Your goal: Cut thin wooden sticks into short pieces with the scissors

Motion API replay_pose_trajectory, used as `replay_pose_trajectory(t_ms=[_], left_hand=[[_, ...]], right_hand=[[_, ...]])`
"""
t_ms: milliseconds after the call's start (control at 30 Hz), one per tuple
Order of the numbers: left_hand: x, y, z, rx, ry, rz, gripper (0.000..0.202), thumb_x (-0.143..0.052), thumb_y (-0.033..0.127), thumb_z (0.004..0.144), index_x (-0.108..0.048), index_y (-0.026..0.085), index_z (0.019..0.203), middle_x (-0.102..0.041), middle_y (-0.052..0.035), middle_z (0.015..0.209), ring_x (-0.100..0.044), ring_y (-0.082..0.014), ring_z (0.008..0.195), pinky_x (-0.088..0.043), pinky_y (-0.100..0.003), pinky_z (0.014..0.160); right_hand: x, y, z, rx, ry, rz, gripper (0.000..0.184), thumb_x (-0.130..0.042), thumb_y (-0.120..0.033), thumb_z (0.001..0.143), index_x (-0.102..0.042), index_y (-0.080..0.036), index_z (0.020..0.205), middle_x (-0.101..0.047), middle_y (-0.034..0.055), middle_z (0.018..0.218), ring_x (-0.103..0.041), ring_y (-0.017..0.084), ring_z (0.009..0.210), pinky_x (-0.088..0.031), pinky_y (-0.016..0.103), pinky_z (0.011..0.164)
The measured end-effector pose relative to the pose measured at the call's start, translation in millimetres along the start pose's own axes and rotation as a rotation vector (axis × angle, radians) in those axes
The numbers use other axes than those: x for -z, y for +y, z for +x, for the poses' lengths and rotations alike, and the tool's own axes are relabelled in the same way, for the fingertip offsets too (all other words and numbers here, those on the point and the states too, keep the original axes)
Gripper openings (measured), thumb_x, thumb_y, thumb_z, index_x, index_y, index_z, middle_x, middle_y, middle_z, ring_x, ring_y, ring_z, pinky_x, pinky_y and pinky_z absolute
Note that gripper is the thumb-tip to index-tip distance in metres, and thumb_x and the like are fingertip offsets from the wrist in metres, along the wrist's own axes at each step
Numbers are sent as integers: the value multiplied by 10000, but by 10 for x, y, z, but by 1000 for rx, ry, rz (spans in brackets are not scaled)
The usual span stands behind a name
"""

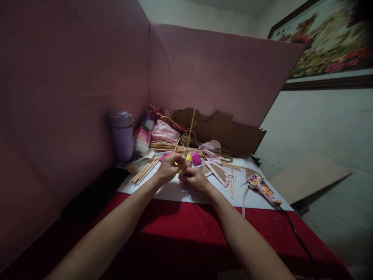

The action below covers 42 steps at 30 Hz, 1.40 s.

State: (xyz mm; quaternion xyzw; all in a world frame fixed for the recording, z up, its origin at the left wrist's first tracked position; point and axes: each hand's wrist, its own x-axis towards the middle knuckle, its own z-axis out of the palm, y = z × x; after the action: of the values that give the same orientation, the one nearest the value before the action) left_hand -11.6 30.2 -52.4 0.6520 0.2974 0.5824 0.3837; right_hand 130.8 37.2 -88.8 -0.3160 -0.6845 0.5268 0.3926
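Observation:
A long thin bamboo stick (190,132) rises, slightly tilted, from between my two hands above the white sheet (171,194). My left hand (169,169) is closed, with thumb and fingertips pinched together at the stick's lower part. Just below and to the right, my right hand (196,179) is also closed around the lower end, which its fingers hide. A second, shorter stick (176,144) shows just above my left fingertips; I cannot tell whether it is held. Behind the hands lie a bright pink packet (196,158) and a small yellow piece (189,158).
Bundles of sticks (144,171) lie left and behind. A fabric-wrapped frame (218,173), loose sticks (233,184) and a flower-patterned glue gun (264,188) with a cord are on the right. A purple tumbler (122,138) stands left. Torn cardboard (218,130) leans against the pink partition (215,74).

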Motion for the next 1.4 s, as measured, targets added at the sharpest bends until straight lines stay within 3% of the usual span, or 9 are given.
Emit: replay_pose_trajectory(t_ms=[233, 600, 733, 900, 1033, 1200, 1400], left_hand=[[-50, 163, 26, 73, 96, -177, 255, -739, 329, 615, -677, 118, 743, -669, -32, 625, -615, -138, 588, -490, -260, 599], [4, 143, 19, 236, 41, -298, 343, -744, 420, 602, -627, 124, 730, -643, -11, 574, -608, -135, 513, -511, -271, 535], [1, 150, 6, 218, 63, -288, 337, -752, 409, 589, -622, 122, 709, -637, -6, 572, -605, -131, 508, -520, -273, 535], [-18, 158, -4, 198, 76, -275, 314, -752, 395, 589, -624, 121, 675, -632, -8, 568, -603, -130, 501, -516, -259, 511], [-24, 155, -5, 199, 109, -286, 322, -761, 399, 574, -629, 122, 671, -627, -4, 563, -589, -120, 493, -521, -264, 512], [-39, 190, -1, 246, 125, -298, 370, -783, 418, 529, -626, 116, 672, -632, -10, 551, -585, -124, 469, -516, -268, 489], [-27, 238, -2, 299, 114, -293, 386, -782, 433, 529, -614, 117, 674, -628, -8, 528, -584, -131, 450, -510, -272, 483]], right_hand=[[-9, 54, 21, 32, 9, -46, 56, -601, -179, 638, -591, -157, 588, -546, -29, 464, -490, 91, 405, -402, 209, 420], [-19, 42, 3, 165, -25, -150, 119, -524, -112, 662, -541, -159, 553, -529, -36, 490, -487, 80, 459, -391, 201, 478], [-21, 22, -1, 67, -12, -79, 47, -582, -169, 654, -600, -145, 618, -521, -42, 471, -473, 78, 429, -379, 205, 450], [-5, 2, 6, -55, -10, 18, 218, -695, -284, 601, -657, -116, 734, -582, -12, 556, -495, 82, 457, -405, 227, 465], [-17, 13, 24, 29, 67, -17, 174, -687, -256, 615, -670, -125, 729, -560, -27, 549, -449, 61, 445, -360, 204, 444], [-27, 50, 26, 156, 36, -64, 121, -619, -214, 679, -588, -149, 581, -509, -41, 465, -432, 70, 415, -351, 207, 444], [-41, 19, -2, 209, 51, -125, 100, -588, -183, 680, -608, -153, 588, -516, -35, 465, -460, 82, 418, -360, 208, 449]])
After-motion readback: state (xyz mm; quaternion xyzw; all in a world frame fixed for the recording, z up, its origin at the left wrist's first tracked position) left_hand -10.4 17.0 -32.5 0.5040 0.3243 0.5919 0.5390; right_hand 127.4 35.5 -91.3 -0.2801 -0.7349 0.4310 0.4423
